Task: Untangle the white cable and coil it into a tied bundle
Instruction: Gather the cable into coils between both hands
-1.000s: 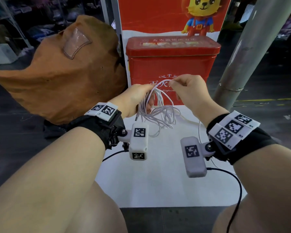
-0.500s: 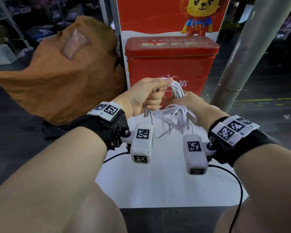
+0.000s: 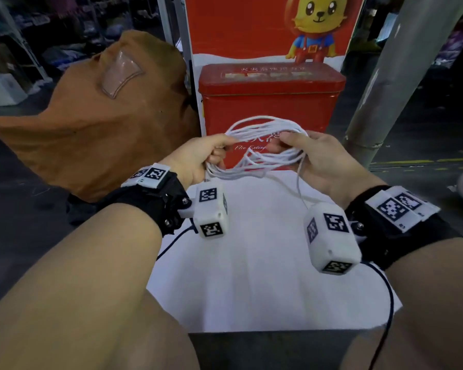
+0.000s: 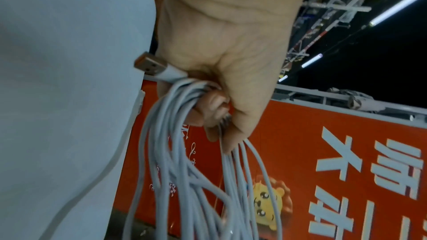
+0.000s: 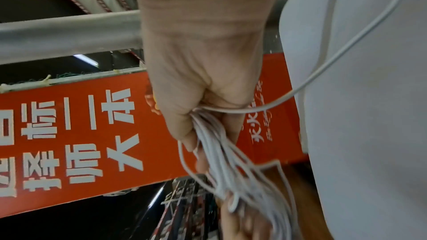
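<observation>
Cable (image 3: 265, 124) loops between both hands

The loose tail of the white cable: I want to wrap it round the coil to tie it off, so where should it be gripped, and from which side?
Judging by its pose, grip the loose tail just below the right hand, where it leaves the white cable coil and hangs free as a single strand. Come from below, on the person's side; the left hand grips the opposite end.
</observation>
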### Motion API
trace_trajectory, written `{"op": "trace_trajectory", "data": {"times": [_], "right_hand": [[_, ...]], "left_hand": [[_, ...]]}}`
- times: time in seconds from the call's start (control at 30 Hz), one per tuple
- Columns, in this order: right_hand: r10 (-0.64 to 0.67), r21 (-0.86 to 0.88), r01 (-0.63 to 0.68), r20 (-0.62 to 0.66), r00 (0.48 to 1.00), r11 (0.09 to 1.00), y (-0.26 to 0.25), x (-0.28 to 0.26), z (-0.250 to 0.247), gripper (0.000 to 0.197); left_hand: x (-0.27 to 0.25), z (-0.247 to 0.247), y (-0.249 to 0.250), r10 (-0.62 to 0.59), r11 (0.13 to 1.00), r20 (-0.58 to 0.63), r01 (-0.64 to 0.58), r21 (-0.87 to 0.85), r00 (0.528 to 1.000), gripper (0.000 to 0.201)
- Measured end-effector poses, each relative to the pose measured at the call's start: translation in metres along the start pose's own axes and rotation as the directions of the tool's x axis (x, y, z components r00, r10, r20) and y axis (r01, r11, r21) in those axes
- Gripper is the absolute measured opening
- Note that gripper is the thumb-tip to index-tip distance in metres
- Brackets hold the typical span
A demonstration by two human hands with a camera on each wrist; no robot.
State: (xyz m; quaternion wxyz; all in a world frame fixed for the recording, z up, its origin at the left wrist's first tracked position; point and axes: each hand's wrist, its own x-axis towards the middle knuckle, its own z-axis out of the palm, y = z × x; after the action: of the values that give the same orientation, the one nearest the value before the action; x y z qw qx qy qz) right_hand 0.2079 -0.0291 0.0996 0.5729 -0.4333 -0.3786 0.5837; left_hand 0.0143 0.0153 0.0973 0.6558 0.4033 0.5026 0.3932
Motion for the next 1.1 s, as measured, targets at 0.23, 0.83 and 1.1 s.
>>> {"op": "trace_trajectory", "data": {"times": [0.23,0.83,1.1], "right_hand": [[0.013,-0.097,0.001,0.146,0.989,0.995,0.008,-0.017,0.027,0.030],[-0.045,-0.208,-0.061,-0.471,0.881,0.976,-0.004,0.009,0.012,0.025],[-0.062,-0.204,0.017,-0.216,0.974,0.979,-0.004,0.005,0.018,0.031]], "left_hand": [[0.002,-0.007,0.003,0.020,0.997,-0.095,-0.027,-0.077,0.995,0.022],[-0.030,0.023,0.008,-0.076,0.977,0.224,0.027,0.212,0.972,0.059],[-0.016,0.019,0.003,0.172,0.972,-0.095,-0.153,0.181,0.981,0.043]]}}
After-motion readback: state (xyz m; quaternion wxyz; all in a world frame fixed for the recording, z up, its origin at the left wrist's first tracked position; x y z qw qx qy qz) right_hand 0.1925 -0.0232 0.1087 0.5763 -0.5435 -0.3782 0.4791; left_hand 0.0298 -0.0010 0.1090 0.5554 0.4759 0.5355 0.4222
